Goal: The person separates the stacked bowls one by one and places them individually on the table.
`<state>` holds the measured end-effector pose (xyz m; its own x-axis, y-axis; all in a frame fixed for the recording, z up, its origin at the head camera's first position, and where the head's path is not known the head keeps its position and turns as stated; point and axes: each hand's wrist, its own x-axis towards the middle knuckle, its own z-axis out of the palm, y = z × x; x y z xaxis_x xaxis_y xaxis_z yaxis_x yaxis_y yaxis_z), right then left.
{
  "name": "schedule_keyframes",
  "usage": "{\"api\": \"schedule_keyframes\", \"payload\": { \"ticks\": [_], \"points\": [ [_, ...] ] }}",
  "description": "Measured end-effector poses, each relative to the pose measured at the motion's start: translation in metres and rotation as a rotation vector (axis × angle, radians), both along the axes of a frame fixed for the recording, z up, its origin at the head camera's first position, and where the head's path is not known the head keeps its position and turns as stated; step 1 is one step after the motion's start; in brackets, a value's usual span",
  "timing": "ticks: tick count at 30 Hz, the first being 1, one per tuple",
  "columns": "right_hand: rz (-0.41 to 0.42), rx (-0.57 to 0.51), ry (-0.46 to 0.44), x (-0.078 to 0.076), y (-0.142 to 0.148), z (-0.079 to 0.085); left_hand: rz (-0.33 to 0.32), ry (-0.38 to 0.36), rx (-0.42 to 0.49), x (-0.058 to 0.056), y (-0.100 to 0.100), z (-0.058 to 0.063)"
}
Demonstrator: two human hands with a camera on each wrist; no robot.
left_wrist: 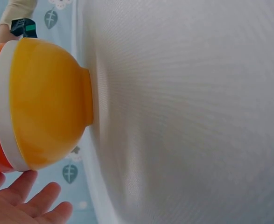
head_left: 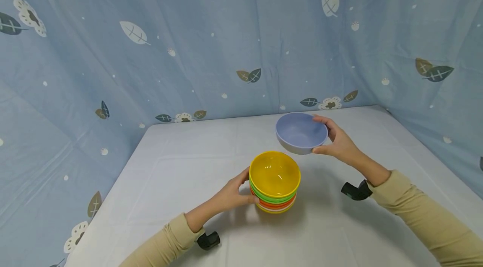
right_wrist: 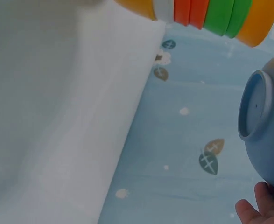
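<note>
Beside the left hand [head_left: 235, 195] gripping them stand stacked bowls [head_left: 274, 179] (right hand [head_left: 337, 140] pinching a blue bowl [head_left: 298, 135]).

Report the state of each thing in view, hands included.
Blue bowl: empty, held in the air.
Bowl stack: nested, standing upright.
Top yellow bowl: empty, open side up.
Left hand: curved against the stack's side.
Right hand: gripping the blue bowl's side.
White cloth: spread out, lightly creased.
Blue curtain: hanging, slightly wrinkled.
</note>
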<state>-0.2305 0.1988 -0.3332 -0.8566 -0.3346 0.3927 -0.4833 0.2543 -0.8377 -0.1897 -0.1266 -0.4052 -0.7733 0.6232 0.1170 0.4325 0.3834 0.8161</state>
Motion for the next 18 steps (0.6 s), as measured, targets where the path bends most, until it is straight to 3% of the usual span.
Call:
{"api": "schedule_keyframes", "payload": {
  "ticks": [12,18],
  "points": [
    [-0.114,0.043,-0.054,-0.013,0.011,-0.009,0.001,0.01,-0.005,0.002,0.0,0.0],
    [-0.19,0.108,-0.039,-0.019,0.016,-0.016,0.003,0.011,-0.012,0.002,0.001,0.001]
  ]
}}
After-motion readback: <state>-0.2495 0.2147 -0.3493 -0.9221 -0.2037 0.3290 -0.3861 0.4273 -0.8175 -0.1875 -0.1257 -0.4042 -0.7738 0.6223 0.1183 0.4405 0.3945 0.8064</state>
